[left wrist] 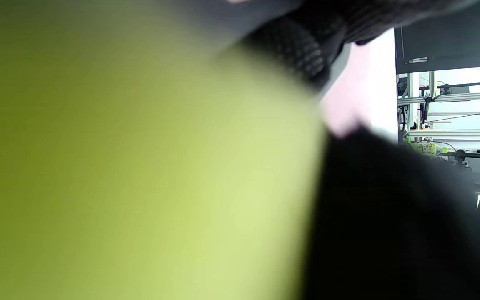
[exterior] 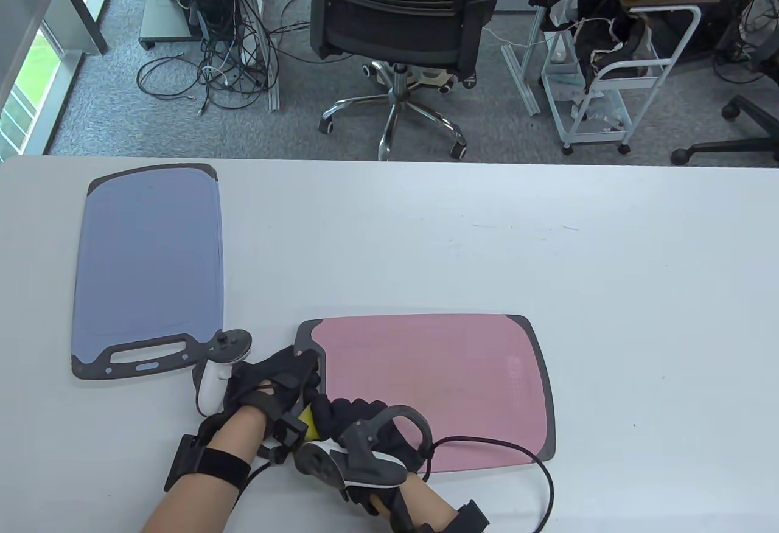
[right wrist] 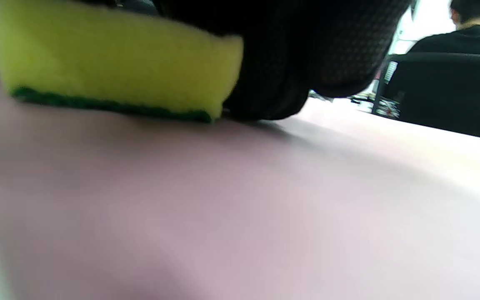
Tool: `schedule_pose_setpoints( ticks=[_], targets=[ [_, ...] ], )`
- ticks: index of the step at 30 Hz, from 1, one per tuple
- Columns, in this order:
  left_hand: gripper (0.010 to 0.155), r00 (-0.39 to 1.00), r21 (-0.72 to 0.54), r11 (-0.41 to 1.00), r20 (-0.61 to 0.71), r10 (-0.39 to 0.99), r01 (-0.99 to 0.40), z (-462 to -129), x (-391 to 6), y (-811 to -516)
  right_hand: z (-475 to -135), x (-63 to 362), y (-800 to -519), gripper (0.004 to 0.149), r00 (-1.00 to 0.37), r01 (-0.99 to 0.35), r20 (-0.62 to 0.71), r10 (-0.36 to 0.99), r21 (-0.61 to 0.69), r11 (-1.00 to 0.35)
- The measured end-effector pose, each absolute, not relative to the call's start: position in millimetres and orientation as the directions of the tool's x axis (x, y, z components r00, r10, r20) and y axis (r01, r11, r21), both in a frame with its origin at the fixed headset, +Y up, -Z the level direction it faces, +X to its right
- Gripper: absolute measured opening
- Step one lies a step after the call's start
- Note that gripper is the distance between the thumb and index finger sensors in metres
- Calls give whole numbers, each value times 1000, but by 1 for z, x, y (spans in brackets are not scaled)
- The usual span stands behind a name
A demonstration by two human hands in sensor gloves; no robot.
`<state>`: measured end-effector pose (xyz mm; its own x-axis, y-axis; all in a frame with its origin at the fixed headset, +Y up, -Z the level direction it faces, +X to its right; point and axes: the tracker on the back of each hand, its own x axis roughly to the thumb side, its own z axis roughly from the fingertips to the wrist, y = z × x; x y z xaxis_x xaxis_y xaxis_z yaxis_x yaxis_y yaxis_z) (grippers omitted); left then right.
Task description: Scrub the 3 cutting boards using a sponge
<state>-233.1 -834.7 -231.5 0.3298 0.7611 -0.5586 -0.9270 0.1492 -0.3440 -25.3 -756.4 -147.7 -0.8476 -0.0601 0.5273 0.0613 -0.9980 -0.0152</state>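
My right hand (exterior: 365,429) grips the sponge (right wrist: 111,58) on the pink board (exterior: 438,381); my left hand (exterior: 268,384) braces its corner, grip unclear. Next I'd scrub across.

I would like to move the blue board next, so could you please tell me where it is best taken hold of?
Take the blue cutting board by its dark handle end, coming from the near edge of the table. The board lies flat with that end pointing toward the person, and the slot there lets fingers hook through. The left hand is nearest to it.
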Motion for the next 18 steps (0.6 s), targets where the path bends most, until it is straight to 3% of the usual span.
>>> schedule_pose_setpoints(
  ticks=[2, 5, 8, 10, 12, 14, 15, 17, 18],
  targets=[
    [54, 330, -344, 149, -559, 761, -927, -232, -233, -835, -157, 20, -759, 70, -909, 100, 407, -86, 14, -995],
    [54, 332, -344, 152, -557, 761, -927, -232, -233, -835, -161, 123, -768, 70, -986, 103, 134, -99, 24, -994],
    [54, 333, -344, 154, -557, 761, -926, -232, -233, -835, -156, 210, -773, 70, -983, 54, -172, -71, 101, -993],
    [54, 334, -344, 156, -556, 761, -926, -232, -233, -835, -155, 237, -774, 70, -958, 51, -274, -85, 127, -991],
    [54, 337, -342, 161, -553, 762, -926, -232, -234, -835, -154, 232, -774, 71, -965, 1, -262, -33, 121, -993],
    [54, 336, -343, 158, -555, 761, -926, -232, -234, -835, -159, 202, -771, 71, -989, 36, -137, -47, 82, -996],
    [54, 335, -344, 157, -555, 761, -926, -232, -234, -835, -163, 176, -769, 71, -1000, 19, 4, -19, 88, -996],
    [54, 337, -342, 161, -553, 762, -926, -232, -233, -835, -165, 125, -766, 71, -992, -35, 122, 43, 68, -997],
    [54, 337, -343, 160, -553, 762, -926, -232, -234, -835, -164, 84, -764, 71, -968, -53, 240, 71, 79, -995]
  ],
)
